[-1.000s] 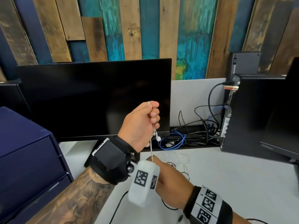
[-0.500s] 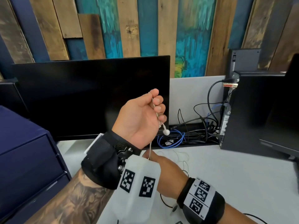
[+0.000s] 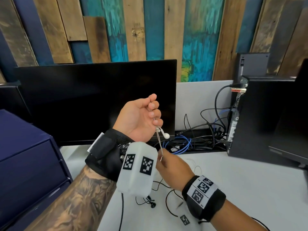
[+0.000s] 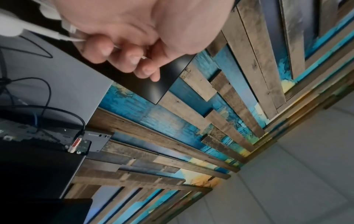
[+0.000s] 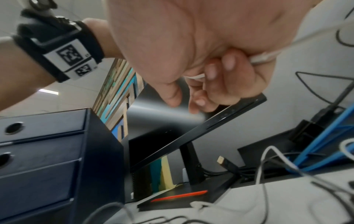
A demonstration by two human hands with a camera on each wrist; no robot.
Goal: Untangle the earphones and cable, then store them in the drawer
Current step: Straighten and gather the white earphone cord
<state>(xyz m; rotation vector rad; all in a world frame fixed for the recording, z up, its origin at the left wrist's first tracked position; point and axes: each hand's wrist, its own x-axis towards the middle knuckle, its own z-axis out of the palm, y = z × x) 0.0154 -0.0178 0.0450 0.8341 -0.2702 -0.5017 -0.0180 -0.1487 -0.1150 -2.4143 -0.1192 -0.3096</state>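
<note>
Desk (image 3: 233, 189): black cable (image 3: 168, 204) loose | both hands grip white earphones (image 3: 164, 133)

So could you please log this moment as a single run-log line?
step: untangling | left hand: raised, holds white earphones | right hand: lower, pinches the same white cord | black cable: loose on desk | drawer unit: shut

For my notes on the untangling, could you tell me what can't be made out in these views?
- Head view: the right hand fingers, hidden behind its own back.
- Head view: black cable on the desk, partly covered by both wrists.
- Left wrist view: the white earbud, blurred, cut by the edge.
</note>
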